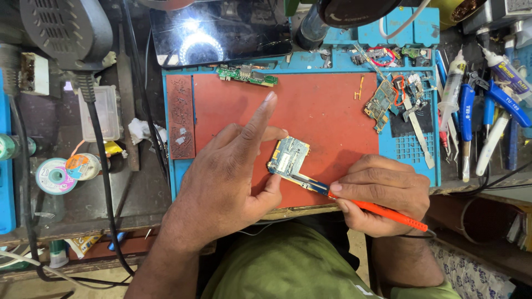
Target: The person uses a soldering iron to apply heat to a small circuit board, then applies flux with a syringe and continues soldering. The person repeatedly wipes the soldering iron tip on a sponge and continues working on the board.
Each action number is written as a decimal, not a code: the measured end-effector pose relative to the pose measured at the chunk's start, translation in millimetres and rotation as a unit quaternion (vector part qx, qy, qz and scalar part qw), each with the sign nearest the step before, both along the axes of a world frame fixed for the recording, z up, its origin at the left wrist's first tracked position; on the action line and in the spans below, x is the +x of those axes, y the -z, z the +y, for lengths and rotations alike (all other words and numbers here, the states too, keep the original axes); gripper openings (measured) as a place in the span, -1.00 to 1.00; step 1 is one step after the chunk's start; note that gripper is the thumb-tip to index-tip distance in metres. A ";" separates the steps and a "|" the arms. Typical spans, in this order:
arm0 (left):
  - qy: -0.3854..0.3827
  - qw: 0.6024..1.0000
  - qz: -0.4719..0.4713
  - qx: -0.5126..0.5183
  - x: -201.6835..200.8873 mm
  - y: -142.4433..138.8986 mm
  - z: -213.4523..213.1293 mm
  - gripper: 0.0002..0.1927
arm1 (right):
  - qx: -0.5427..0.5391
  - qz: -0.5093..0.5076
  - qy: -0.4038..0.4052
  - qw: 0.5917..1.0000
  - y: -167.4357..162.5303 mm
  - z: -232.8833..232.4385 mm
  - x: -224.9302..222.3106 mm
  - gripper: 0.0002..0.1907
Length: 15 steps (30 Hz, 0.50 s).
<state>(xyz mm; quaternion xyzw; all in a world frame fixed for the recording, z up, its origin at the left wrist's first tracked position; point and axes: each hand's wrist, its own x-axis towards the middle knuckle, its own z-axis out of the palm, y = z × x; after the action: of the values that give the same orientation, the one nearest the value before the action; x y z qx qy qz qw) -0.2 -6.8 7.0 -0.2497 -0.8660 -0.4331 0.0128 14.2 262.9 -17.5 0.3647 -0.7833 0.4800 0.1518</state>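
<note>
The board (288,158) lies on the red mat (321,111), near the mat's front edge, between your 2 hands. It is a small, flat, roughly square circuit board with a pale metal shield on its face and a gold-toned edge. Its surface looks hard and finely studded with components; detail is too small to tell.

Your left hand (227,182) steadies the board: the thumb presses at its lower left corner, the index finger points up and away, and the other fingers are curled loosely. It is partly open and grips nothing fully.

Your right hand (382,191) is closed in a pen grip on the probe (382,213), a slim orange tool with a dark, thin tip. The tip touches the board's lower edge. A dark lead runs off the probe's rear end.

Judged from this, the step in hand is working at or probing a point on the board's lower edge. The next move calls for a steady tip, light pressure and a firm thumb, since the board is small and rests loose on a smooth mat.

The mat is matte and rubbery, set in a blue tray (407,147) with small moulded compartments. A second board (380,105) lies at the mat's right edge, a narrow green strip board (246,75) at its top. Tubes and pens (487,122) lie right of the tray on the table (88,202). Solder spools (69,171) sit at left, well apart.
</note>
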 end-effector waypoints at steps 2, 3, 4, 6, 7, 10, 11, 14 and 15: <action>0.001 1.000 0.007 0.003 0.0 -0.1 -0.8 0.07 | 0.004 -0.001 0.004 1.000 -0.6 -1.0 0.4 -0.79; 0.004 1.000 0.010 0.006 -0.1 0.0 -0.6 0.07 | 0.009 -0.001 0.011 1.000 -0.9 -1.4 0.9 -0.80; 0.004 1.000 0.005 0.005 -0.1 0.0 -0.1 0.07 | 0.014 0.000 0.019 1.000 -1.3 -1.8 1.2 -0.80; 0.002 1.000 -0.006 0.001 0.1 -0.5 -0.2 0.07 | 0.010 0.001 0.014 1.000 -2.0 -1.2 0.0 -0.80; 0.003 1.000 -0.002 0.003 0.2 -0.5 -0.4 0.07 | 0.007 0.001 0.011 1.000 -1.8 -1.1 -0.1 -0.80; 0.002 1.000 0.005 0.006 1.2 0.0 -1.0 0.07 | 0.015 -0.002 0.017 1.000 0.1 -0.8 2.1 -0.81; 0.002 1.000 0.004 0.006 1.2 0.2 -1.1 0.07 | 0.005 -0.012 0.020 1.000 0.9 0.7 3.3 -0.83; 0.003 1.000 0.000 0.007 -0.2 1.0 0.2 0.08 | -0.040 -0.051 0.027 0.998 4.2 8.1 7.8 -0.87; 0.002 1.000 -0.002 0.006 0.1 1.2 -0.1 0.08 | -0.063 -0.073 0.029 0.995 5.5 11.8 9.5 -0.87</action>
<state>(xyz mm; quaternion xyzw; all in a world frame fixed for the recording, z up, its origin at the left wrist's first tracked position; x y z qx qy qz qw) -0.1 -6.8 5.8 -0.2503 -0.8628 -0.4391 0.0121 23.7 274.7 -22.9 0.2962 -0.7704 0.5492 0.1310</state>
